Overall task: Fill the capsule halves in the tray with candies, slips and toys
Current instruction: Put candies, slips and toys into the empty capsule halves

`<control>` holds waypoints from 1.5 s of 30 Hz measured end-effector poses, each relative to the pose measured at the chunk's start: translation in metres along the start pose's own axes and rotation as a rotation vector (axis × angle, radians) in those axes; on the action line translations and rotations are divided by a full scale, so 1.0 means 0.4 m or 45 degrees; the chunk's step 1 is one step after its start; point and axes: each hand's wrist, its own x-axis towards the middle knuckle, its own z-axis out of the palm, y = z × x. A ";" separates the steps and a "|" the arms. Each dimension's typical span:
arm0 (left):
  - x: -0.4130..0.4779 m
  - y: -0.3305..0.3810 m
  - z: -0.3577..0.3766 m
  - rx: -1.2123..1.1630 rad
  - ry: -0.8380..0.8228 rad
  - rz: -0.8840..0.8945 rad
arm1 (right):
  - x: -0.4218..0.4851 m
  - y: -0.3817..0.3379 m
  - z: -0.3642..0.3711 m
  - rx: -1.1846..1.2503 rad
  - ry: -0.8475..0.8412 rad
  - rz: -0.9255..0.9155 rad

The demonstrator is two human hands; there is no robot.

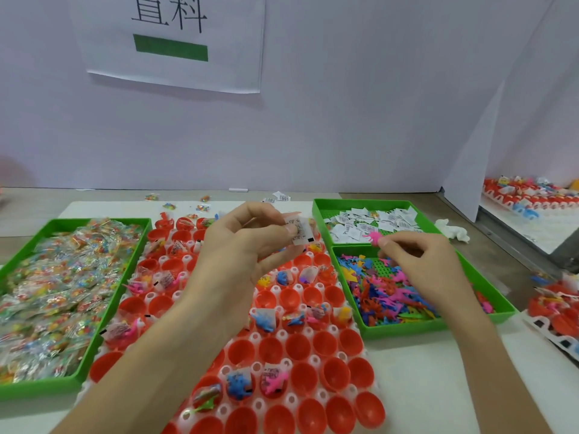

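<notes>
While both hands are up over the work, status on the tray (281, 335): partly loaded, I'd say well under half

- red capsule halves (335, 372) sit open side up in the white tray, centre of the counter (438, 386)
- filled cells are scattered: a few far-left, a short run across the middle, three or four near-left; each one I can make out shows a slip and a toy, candy packets harder to confirm
- most of the near and right cells look bare, plus several mid-left
- stock is not a constraint: candies (56, 292) heaped in the left bin (123, 278), slips (369, 223) in the far-right bin (321, 220), toys (391, 296) in the near-right bin (407, 328)

Hand pose:
- left hand (241, 245) raised above the far half of the tray, forearm coming in from the near-left, thumb and forefinger pinching one white slip (299, 231), other fingers curled loosely; slip is clear of the cells, not placed yet
- right hand (419, 264) hovers over the toy bin at its far edge, fingertips pinching a pink toy (372, 238), lifted off the pile, remaining fingers tucked

Judgement: both items are bound for the same empty cell, which one I can't tell
</notes>
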 end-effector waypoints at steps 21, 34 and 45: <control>0.005 0.029 -0.019 1.039 -0.210 0.328 | -0.095 -0.165 0.112 0.269 -0.036 -0.460; 0.003 0.038 -0.022 0.619 -0.263 0.117 | -0.103 -0.184 0.115 0.718 -0.048 -0.317; 0.003 -0.013 -0.005 0.348 -0.066 0.146 | -0.112 -0.195 0.128 0.900 0.053 -0.161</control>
